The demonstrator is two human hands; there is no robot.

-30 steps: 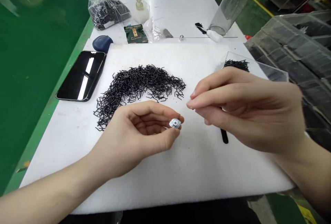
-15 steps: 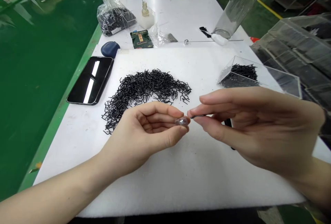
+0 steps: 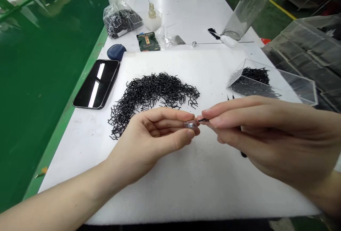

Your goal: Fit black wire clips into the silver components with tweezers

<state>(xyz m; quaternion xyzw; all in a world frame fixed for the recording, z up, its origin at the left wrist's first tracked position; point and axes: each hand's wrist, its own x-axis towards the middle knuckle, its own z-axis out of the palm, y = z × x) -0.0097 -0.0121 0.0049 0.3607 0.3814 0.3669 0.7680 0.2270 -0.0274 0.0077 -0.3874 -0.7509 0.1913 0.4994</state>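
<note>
Silver metal part (image 3: 191, 124), edge-on, beside black wire staple (image 3: 203, 120)

The left hand (image 3: 149, 138) holds a small shiny piece (image 3: 191, 124). The right hand (image 3: 266, 138) pinches a tiny black staple (image 3: 203, 120) right against it, above a white foam sheet (image 3: 213, 195) with a big pile of staples (image 3: 151, 96).

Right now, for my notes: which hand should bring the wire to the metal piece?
Likely the right hand: its fingertips pinch the black wire; the left hand holds the metal piece.
</note>
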